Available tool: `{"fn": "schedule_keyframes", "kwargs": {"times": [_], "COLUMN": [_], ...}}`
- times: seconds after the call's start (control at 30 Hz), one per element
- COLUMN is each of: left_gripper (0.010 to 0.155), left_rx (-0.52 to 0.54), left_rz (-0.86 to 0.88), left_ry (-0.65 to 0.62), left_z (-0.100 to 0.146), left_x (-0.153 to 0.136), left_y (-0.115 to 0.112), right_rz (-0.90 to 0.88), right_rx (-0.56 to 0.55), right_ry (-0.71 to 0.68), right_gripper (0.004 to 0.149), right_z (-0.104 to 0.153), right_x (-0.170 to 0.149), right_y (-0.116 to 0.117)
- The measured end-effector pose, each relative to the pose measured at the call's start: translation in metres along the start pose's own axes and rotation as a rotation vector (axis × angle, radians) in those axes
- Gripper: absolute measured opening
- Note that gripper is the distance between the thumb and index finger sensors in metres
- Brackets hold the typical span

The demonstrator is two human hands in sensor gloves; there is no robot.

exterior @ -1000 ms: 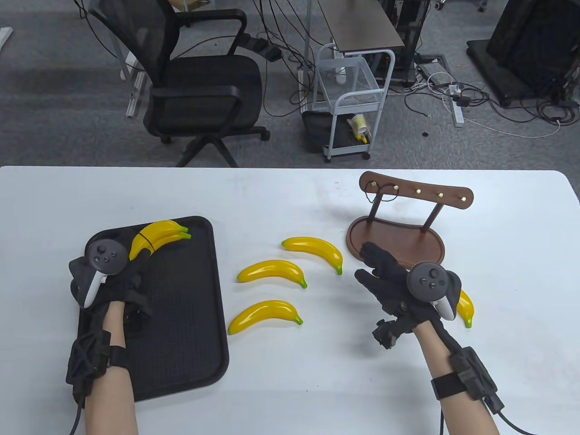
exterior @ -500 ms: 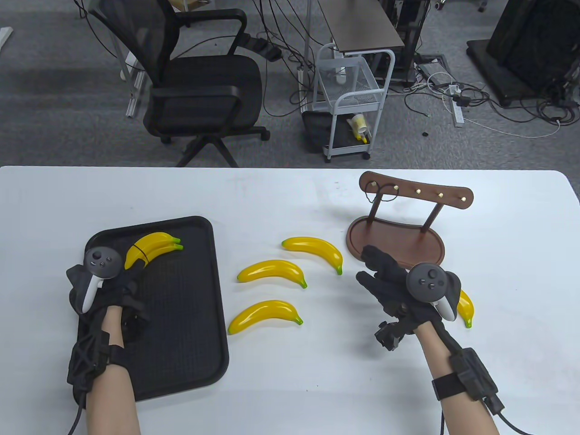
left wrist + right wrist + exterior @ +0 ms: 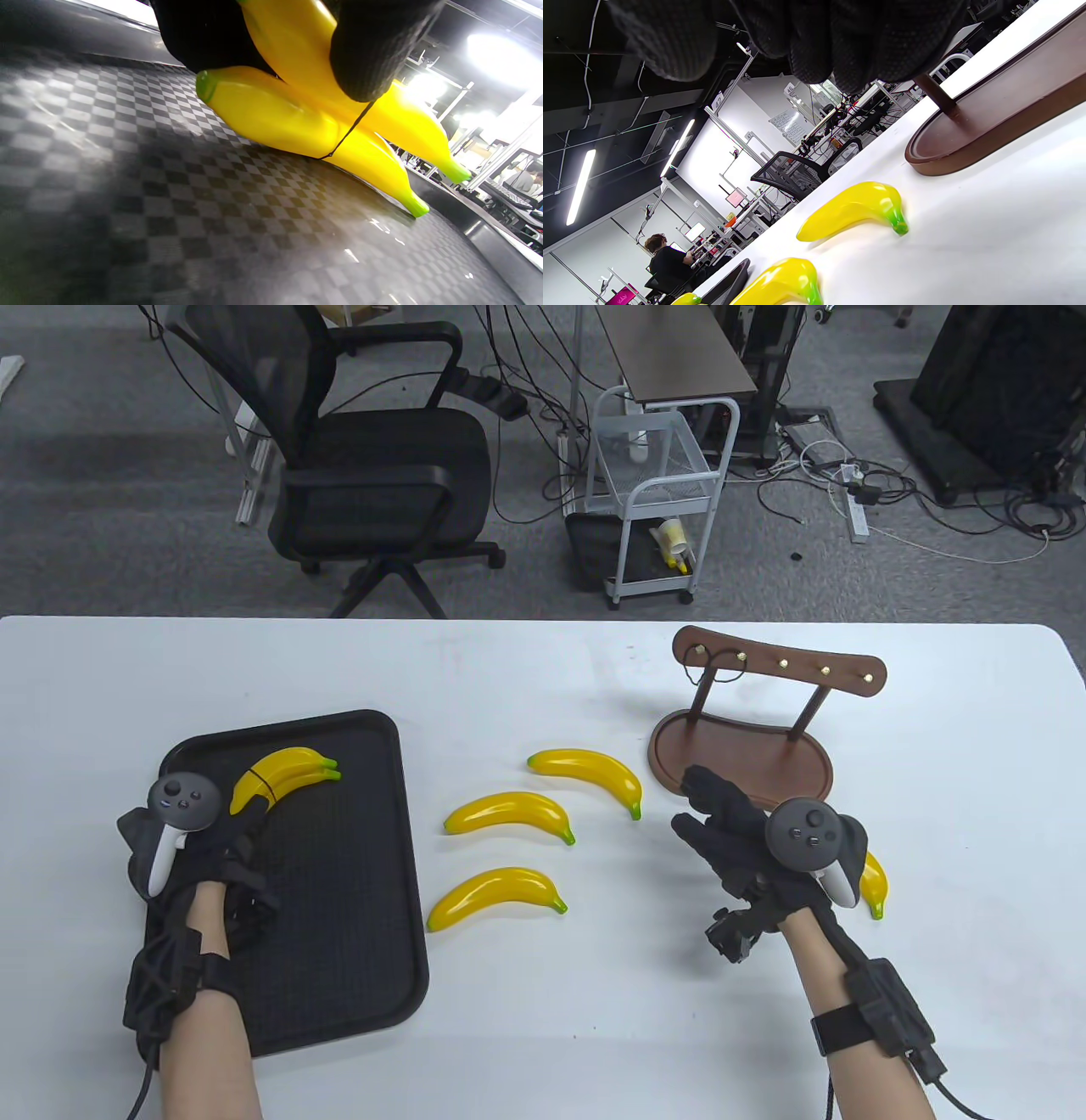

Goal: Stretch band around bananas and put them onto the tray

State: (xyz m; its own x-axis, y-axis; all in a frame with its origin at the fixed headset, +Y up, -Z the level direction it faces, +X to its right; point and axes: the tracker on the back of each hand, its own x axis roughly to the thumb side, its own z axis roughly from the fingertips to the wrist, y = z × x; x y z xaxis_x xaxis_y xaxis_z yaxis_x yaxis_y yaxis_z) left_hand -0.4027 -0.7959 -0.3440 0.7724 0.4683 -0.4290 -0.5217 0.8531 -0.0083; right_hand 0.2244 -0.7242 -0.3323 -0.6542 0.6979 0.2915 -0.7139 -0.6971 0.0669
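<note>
Two yellow bananas bound by a thin black band [image 3: 345,137] form a bundle [image 3: 280,770] lying on the black tray [image 3: 339,916] near its far left corner. My left hand [image 3: 242,819] pinches the bundle's near end; in the left wrist view its fingertips [image 3: 369,63] clasp the bananas [image 3: 275,123], which touch the tray floor [image 3: 169,220]. My right hand [image 3: 708,810] hovers with straight fingers over the table, in front of the wooden stand, holding nothing. Loose bananas lie mid-table [image 3: 594,772] [image 3: 509,814] [image 3: 496,895]. Another banana [image 3: 874,886] peeks out beside my right wrist.
A brown wooden hook stand [image 3: 747,729] on an oval base stands at the right back, with a black band [image 3: 717,666] hanging from its left hook. Behind the table are an office chair [image 3: 373,475] and a white cart [image 3: 653,509].
My left hand has drawn the banded bundle toward me and to the left, lowering it onto the tray. The right hand has barely shifted.
</note>
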Motion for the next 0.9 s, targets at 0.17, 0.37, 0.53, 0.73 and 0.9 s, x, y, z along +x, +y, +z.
{"fn": "schedule_keyframes", "kwargs": {"times": [0.17,0.37,0.53,0.73,0.9], "left_gripper": [0.067,0.066,0.064,0.061,0.061], "left_rx": [0.006,0.041,0.079,0.111,0.112], "left_rz": [0.026,0.053,0.096,0.095,0.089], "left_ry": [-0.003,-0.034,-0.151,-0.329,-0.472], "left_z": [0.003,0.012,0.028,0.055,0.081], "left_x": [-0.002,0.006,0.036,0.089,0.132], "left_y": [0.007,0.029,0.05,0.062,0.058], "right_rz": [-0.001,0.003,0.003,0.005,-0.002], "right_rx": [-0.003,-0.004,-0.01,-0.014,-0.021], "right_ry": [0.001,0.002,0.004,0.015,0.024], "right_gripper": [0.07,0.07,0.07,0.07,0.069], "right_z": [0.001,0.001,0.001,0.002,0.003], "right_x": [-0.001,-0.002,-0.002,-0.006,-0.009], "right_y": [-0.002,-0.002,-0.005,-0.006,-0.008]}}
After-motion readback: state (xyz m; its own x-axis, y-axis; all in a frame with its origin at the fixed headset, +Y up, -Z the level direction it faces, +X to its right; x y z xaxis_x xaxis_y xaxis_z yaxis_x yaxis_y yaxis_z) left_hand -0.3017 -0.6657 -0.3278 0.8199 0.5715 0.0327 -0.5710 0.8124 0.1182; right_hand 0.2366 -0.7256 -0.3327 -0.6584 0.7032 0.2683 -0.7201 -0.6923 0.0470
